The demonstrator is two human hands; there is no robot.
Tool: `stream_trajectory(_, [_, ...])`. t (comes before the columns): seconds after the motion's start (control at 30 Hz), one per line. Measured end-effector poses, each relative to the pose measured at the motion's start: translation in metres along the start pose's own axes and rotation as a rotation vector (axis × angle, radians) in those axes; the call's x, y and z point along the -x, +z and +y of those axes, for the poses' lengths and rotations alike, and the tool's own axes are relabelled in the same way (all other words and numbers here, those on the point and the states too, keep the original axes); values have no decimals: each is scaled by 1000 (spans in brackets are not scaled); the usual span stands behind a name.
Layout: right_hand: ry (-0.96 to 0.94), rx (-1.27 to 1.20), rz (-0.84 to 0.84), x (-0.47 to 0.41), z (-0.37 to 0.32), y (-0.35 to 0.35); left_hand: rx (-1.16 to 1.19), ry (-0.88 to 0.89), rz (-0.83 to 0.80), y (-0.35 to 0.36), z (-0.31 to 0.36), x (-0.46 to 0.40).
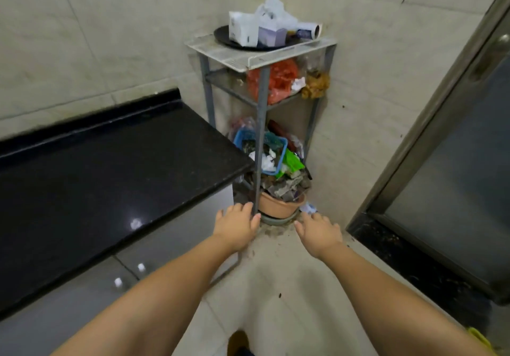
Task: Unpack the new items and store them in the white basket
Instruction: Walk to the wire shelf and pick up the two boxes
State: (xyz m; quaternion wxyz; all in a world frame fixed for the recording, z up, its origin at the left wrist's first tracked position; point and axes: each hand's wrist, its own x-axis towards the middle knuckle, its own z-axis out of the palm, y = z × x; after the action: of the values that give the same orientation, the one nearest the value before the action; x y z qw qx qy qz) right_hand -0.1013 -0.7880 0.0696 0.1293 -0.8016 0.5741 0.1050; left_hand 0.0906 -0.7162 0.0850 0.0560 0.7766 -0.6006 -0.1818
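Observation:
A grey metal rack (260,113) stands in the tiled corner. On its white top shelf (248,56) rests a black tray (220,35) with several white and lilac boxes (249,28), crumpled plastic wrap (271,8) and a rolled tube (310,30). My left hand (237,224) and my right hand (318,231) reach forward, low, in front of the rack's foot. Both hands hold nothing, with fingers apart. No white basket is in view.
A black stone counter (110,176) fills the left, with grey cabinet doors (82,295) below. The rack's lower shelves hold an orange bag (276,79), a blue basket (280,151) of clutter and a terracotta pot (278,204). A glass door frame (430,135) runs down the right.

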Motion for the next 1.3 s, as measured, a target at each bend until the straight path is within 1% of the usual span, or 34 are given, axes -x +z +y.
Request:
stream_trajectory(0.17, [-24,-68,162,-106,-14,-94,-82,77,133,-87,9,-118])
stream_trajectory(0.27, [-68,-86,259,-170,-13,-157,-120,110,278,-146,9,-182])
stream_trajectory(0.47, [-169,-105,519,-312,-20,-294,-60,-34,557,-270,7,-307])
stream_trajectory(0.57, [-300,-102,598,-376,-31,-352,19,-84,667,-310,21,-364])
stream_trajectory(0.7, [-443,-69,607,-447,-43,-401,103,-175,720,-338,48,-433])
stream_trajectory(0.77, [-485,-77,582,-477,-52,-417,160,-264,748,-347,61,-464])
stream_trajectory(0.87, [-538,-86,512,-510,-67,-428,249,-424,727,-356,71,-502])
stream_trajectory(0.97, [-543,-60,442,-533,-77,-423,290,-534,689,-351,70,-525])
stream_trajectory(1.03, [-530,-18,394,-542,-82,-417,274,-566,676,-344,67,-532])
stream_trajectory(1.1, [-501,-18,350,-546,-87,-415,333,-570,711,-341,61,-532])
stream_trajectory(1.17, [-475,-69,331,-546,-91,-421,503,-543,776,-349,52,-527])
stream_trajectory(1.27, [-502,-148,404,-537,-100,-442,912,-453,984,-361,35,-508])
stream_trajectory(1.3, [-519,-168,435,-532,-104,-450,1006,-445,1051,-363,29,-500])
